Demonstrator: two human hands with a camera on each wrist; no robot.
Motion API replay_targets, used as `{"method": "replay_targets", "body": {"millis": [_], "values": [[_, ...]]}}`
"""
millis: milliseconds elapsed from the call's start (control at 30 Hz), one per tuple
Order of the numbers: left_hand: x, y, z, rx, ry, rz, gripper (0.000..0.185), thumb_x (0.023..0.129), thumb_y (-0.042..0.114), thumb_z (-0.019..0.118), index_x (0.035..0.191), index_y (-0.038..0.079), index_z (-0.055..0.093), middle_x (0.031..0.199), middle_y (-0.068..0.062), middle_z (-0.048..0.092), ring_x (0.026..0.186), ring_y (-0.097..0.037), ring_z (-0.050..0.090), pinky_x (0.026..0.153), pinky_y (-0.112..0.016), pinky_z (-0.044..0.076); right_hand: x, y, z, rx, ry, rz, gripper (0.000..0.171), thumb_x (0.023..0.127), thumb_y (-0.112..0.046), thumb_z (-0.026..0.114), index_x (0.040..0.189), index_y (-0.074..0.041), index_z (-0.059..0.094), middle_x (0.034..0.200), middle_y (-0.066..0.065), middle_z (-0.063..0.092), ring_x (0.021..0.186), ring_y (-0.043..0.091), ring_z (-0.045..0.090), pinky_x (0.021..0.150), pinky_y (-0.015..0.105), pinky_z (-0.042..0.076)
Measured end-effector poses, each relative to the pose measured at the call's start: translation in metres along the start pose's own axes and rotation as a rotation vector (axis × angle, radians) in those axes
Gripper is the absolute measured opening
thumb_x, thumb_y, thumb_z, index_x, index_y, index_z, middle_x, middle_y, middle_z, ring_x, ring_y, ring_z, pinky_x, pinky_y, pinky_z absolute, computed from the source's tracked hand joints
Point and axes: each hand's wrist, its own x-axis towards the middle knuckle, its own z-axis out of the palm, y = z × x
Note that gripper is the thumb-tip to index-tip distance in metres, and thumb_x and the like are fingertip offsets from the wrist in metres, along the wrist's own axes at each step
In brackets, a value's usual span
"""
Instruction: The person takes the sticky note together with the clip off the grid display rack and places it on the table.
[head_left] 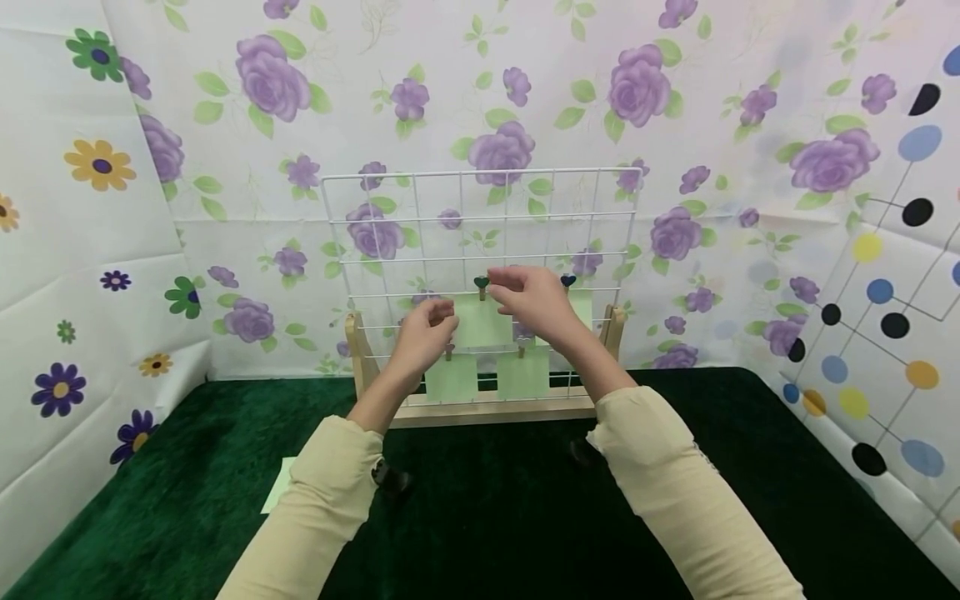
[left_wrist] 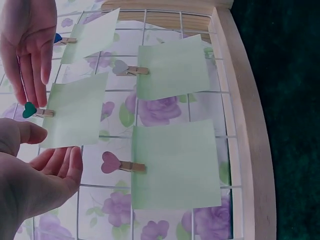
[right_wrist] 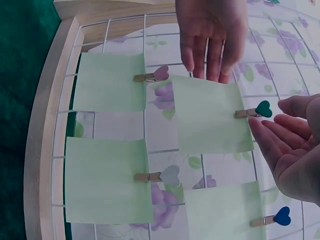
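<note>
Four pale green square paper notes hang on the white wire grid panel, each held by one small wooden clothespin topped with a heart; a fifth sheet of the same pale green paper lies flat on the dark green felt table cover, beside the left sleeve. The grid stands upright in a light wooden base with two short posts.

The four pins differ by heart colour: the teal-heart wooden clothespin grips the upper middle pale green note; the blue-heart clothespin grips the note to its right in the upper row; the pink-heart clothespin and the grey-heart clothespin hold the two lower notes; each pin clasps its sheet at the middle of the top edge, and the lower sheets hang just above the base.

The upper middle note is plain, unmarked, slightly skewed on the wire, and overlaps the grid squares between the two lower pins.

The left hand is spread, fingers relaxed and apart, palm towards the left edge of that note, holding nothing; whether it touches the paper I cannot tell. The right hand is likewise loose and apart, fingertips just beside the teal heart, gripping nothing.
</note>
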Motion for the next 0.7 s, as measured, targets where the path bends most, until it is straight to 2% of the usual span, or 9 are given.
{"method": "replay_targets", "body": {"millis": [167, 300, 500, 633, 700], "values": [[0.003, 0.003, -0.001, -0.017, 0.013, -0.022, 0.034, 0.098, 0.009, 0.052, 0.129, -0.004, 0.052, 0.123, -0.019, 0.055, 0.097, -0.027, 0.057, 0.084, -0.043, 0.052, 0.008, -0.005, 0.005, -0.106, -0.007, 0.002, 0.038, 0.097, -0.013, 0.059, 0.132, 0.0, 0.057, 0.125, 0.016, 0.061, 0.091, 0.027, 0.069, 0.077, 0.032, 0.055], [0.004, 0.003, -0.001, -0.042, 0.021, -0.037, 0.029, 0.098, 0.009, 0.051, 0.123, -0.004, 0.054, 0.114, -0.017, 0.057, 0.089, -0.024, 0.054, 0.083, -0.044, 0.052, 0.013, -0.007, 0.009, -0.159, -0.004, -0.006, 0.04, 0.096, -0.01, 0.058, 0.134, 0.002, 0.054, 0.126, 0.019, 0.06, 0.09, 0.026, 0.069, 0.075, 0.029, 0.055], [0.007, 0.005, -0.002, -0.082, 0.016, -0.061, 0.029, 0.098, 0.01, 0.051, 0.123, -0.003, 0.055, 0.112, -0.016, 0.057, 0.093, -0.026, 0.056, 0.084, -0.046, 0.052, 0.018, -0.007, 0.012, -0.177, 0.028, -0.015, 0.037, 0.095, -0.004, 0.058, 0.131, 0.005, 0.055, 0.121, 0.021, 0.063, 0.094, 0.027, 0.068, 0.071, 0.026, 0.055], [0.008, 0.004, -0.002, -0.107, 0.009, -0.069, 0.029, 0.099, 0.011, 0.051, 0.124, -0.003, 0.054, 0.115, -0.017, 0.057, 0.098, -0.03, 0.059, 0.084, -0.046, 0.052, 0.019, -0.008, 0.012, -0.252, 0.043, -0.044, 0.033, 0.094, -0.006, 0.061, 0.125, 0.005, 0.06, 0.115, 0.018, 0.066, 0.088, 0.026, 0.069, 0.072, 0.03, 0.055], [0.008, 0.004, -0.001, -0.111, 0.007, -0.067, 0.028, 0.099, 0.012, 0.052, 0.123, -0.002, 0.054, 0.116, -0.017, 0.057, 0.099, -0.03, 0.06, 0.084, -0.046, 0.052, 0.019, -0.009, 0.013, -0.317, 0.047, -0.062, 0.032, 0.093, -0.007, 0.063, 0.123, 0.004, 0.062, 0.113, 0.016, 0.068, 0.091, 0.025, 0.069, 0.076, 0.032, 0.055]]}}
